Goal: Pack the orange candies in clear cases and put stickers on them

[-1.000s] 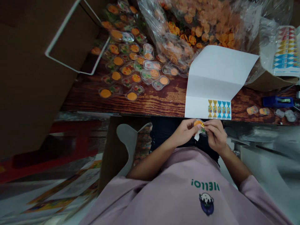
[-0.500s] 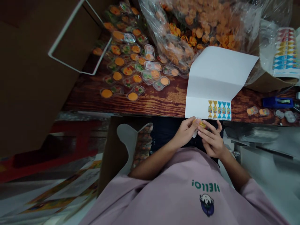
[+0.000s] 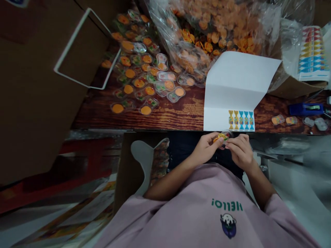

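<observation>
My left hand [image 3: 206, 148] is closed around a small clear plastic pack [image 3: 226, 134], just off the table's front edge. A gold patch, which looks like a sticker, shows on the pack, with orange, red and green inside. My right hand [image 3: 241, 151] pinches the pack's right end, its fingertips bent together and partly hidden. Right behind my hands lies a folded white sticker sheet [image 3: 234, 75], its back part curling up. Gold and blue candy-shaped stickers [image 3: 241, 120] stand in a row near its front edge.
Many similar clear packs [image 3: 146, 110] are heaped on the wooden table [image 3: 181, 119] at left. Behind is a large plastic bag [image 3: 191, 55] of orange pieces. At right are a blue tape dispenser [image 3: 306, 109], two small packs [image 3: 278, 120] and a carton [image 3: 297, 88] holding sticker sheets.
My right hand has shifted slightly right, to the pack's end. The pack has turned, and more of its clear cover shows between my hands. A white scrap below it no longer shows.
</observation>
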A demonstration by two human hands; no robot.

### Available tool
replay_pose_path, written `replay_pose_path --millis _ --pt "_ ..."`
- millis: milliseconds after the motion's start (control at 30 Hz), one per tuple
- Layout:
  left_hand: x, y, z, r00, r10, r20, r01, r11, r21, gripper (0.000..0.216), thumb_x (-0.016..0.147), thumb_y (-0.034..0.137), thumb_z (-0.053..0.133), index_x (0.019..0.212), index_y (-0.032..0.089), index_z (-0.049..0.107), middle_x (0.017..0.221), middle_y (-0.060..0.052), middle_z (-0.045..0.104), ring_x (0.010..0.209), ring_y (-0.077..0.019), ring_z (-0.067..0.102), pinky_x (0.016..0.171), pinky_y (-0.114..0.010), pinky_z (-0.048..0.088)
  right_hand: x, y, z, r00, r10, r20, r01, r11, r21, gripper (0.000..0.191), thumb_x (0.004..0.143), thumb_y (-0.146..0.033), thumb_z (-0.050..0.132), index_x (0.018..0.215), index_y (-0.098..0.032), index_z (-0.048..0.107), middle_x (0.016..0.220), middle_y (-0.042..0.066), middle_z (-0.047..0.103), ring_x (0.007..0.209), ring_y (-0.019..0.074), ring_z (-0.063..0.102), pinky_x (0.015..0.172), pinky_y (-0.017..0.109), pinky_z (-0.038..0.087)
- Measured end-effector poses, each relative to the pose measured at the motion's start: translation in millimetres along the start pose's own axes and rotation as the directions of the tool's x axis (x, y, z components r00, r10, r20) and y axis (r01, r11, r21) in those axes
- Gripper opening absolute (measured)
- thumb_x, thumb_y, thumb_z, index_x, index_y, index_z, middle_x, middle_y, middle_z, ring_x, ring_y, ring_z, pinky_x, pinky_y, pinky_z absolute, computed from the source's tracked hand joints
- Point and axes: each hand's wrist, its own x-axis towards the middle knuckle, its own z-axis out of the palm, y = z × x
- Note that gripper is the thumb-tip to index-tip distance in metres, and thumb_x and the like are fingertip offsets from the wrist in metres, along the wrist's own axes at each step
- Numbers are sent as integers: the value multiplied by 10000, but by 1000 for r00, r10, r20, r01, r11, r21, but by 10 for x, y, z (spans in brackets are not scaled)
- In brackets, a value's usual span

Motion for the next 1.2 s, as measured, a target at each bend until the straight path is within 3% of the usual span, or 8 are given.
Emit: replay_pose_path --millis 133,267,367,467,633,767,933,1200 --pt "0 -107 29 997 -79 6 79 994 -81 579 792 615 821 1112 141 731 983 -78 745 751 -155 701 640 -279 646 144 83 -98 995 -80 55 80 997 -8 299 950 -102 623 1207 -250 664 920 38 751 814 194 627 786 394 467" --pt "5 -102 13 995 -98 -27 92 981 -172 545 787 590 835 1079 139 742 957 -96 760 769 -193 739 588 -266 632 202 138 -281 1000 4 18 -5 999 48 385 943 -284 638 1326 -248 623 1083 93 718 948 260 661 882 481 487" --pt "6 -54 -25 992 -129 4 126 966 -225 501 777 559 853 1020 129 769 863 -99 762 716 -198 733 522 -234 580 161 143 -366 978 59 201 -97 978 185 424 935 -333 588 1343 -224 618 1308 152 638 1171 321 626 963 529 499" --pt "3 -35 -64 988 -152 20 153 960 -235 464 765 531 868 969 120 795 800 -89 749 612 -147 653 443 -209 500 93 123 -329 945 108 309 -177 963 205 261 945 -247 619 1197 -223 682 1397 148 608 1259 302 577 1017 509 479" --pt "-44 -55 -92 986 -160 49 167 957 -237 521 781 525 859 1126 139 797 926 -86 757 689 -140 642 525 -235 542 92 67 -169 962 167 214 -211 956 203 94 962 -197 656 960 -256 730 1191 71 733 1089 249 615 954 465 455" --pt "-118 -71 -126 988 -143 58 152 960 -235 488 813 487 845 1167 155 791 989 -94 762 756 -145 657 598 -230 565 172 -35 -36 961 230 156 -261 940 219 99 970 -203 648 958 -259 729 1170 71 724 1072 249 630 944 473 461" --pt "-203 -118 -172 994 -100 -42 88 968 -236 493 805 465 850 1202 179 789 1099 -111 772 854 -177 679 648 -247 579 170 -184 164 935 353 40 -353 913 204 68 960 -196 635 946 -239 686 1203 100 674 1080 251 611 921 462 527" --pt "-254 -128 -150 998 -40 -40 29 969 -244 552 831 482 819 1278 164 757 1012 -100 771 734 -149 633 542 -231 530 181 -287 240 905 422 -51 -402 889 220 48 989 -216 598 971 -218 643 1239 117 646 934 197 652 831 406 586"
